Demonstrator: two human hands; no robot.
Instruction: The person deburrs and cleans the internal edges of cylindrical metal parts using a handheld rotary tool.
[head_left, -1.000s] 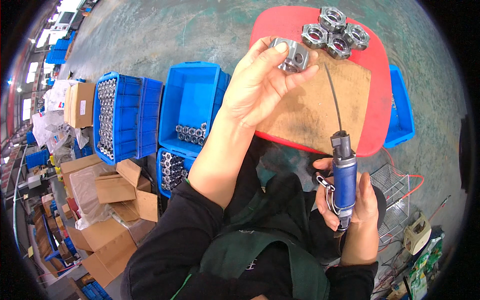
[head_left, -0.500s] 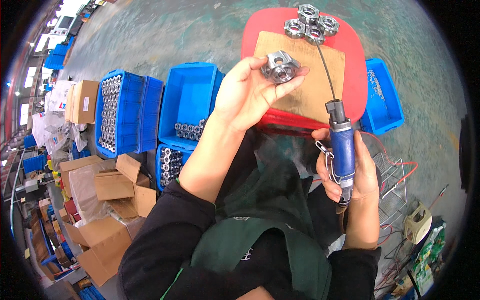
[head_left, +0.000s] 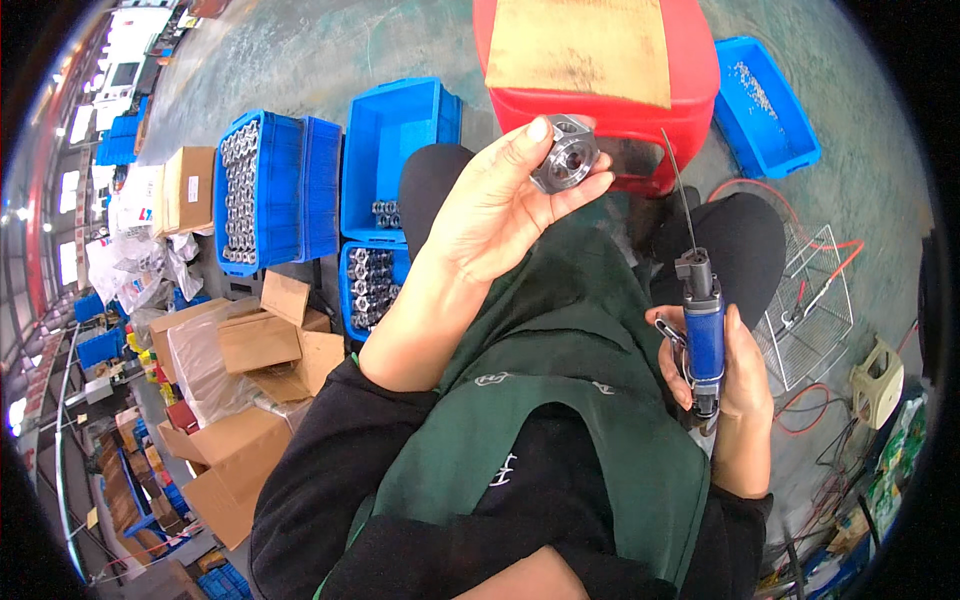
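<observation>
My left hand [head_left: 485, 205] grips a shiny hexagonal metal fitting [head_left: 568, 160] between thumb and fingers, its round bore turned upward. The fitting is held just off the near edge of a red stool [head_left: 600, 112]. Closed around the blue body of an air-powered file [head_left: 706, 335] is my right hand [head_left: 744, 375]. From the tool's head a thin straight rod [head_left: 679, 185] points up and slightly left. The rod stands apart from the fitting, to its right. A sheet of brown cardboard [head_left: 578, 50] lies on the stool.
On the left stand blue crates [head_left: 268, 200] of stacked metal fittings, and open cardboard boxes [head_left: 240, 440]. A shallow blue bin [head_left: 770, 125] with small pale bits sits right of the stool. A wire basket [head_left: 808, 310], red hose [head_left: 780, 200] and small beige stool [head_left: 878, 380] are further right.
The view has tilted, so the stool sits higher and its pile of fittings is out of sight. My left hand has turned the fitting; the tool is lower and further right in the picture.
</observation>
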